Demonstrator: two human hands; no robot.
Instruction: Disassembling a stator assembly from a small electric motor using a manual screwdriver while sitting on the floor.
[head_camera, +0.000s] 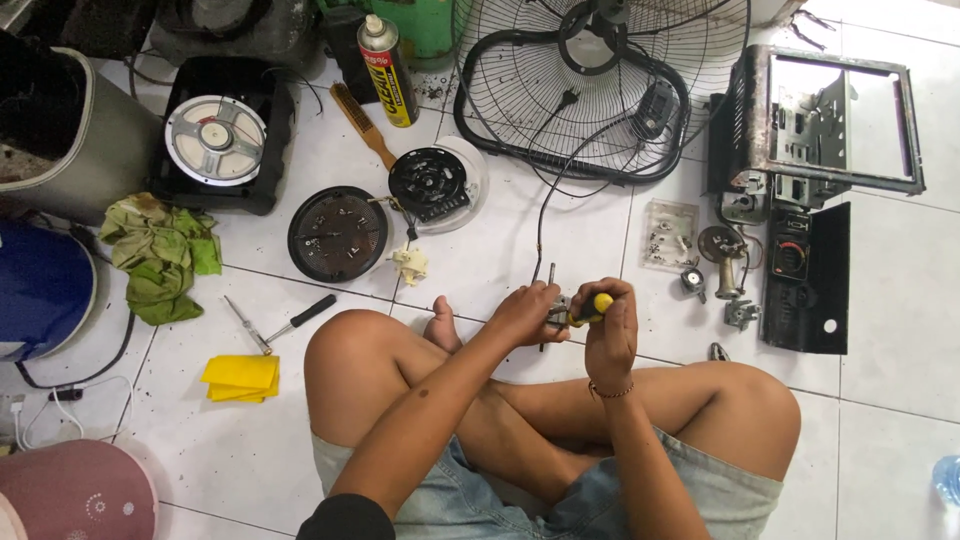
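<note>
Right hand (612, 325) was closed around yellow-handled screwdriver (592, 308), tip at small metal part (557, 310). Left hand (527, 311) pinched that part just beside it, black cable (541, 215) running up from the part toward fan guard (600, 90).

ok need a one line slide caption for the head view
Seated cross-legged on white tile floor, right hand drives yellow-handled screwdriver into small metal part gripped by left hand.
</note>
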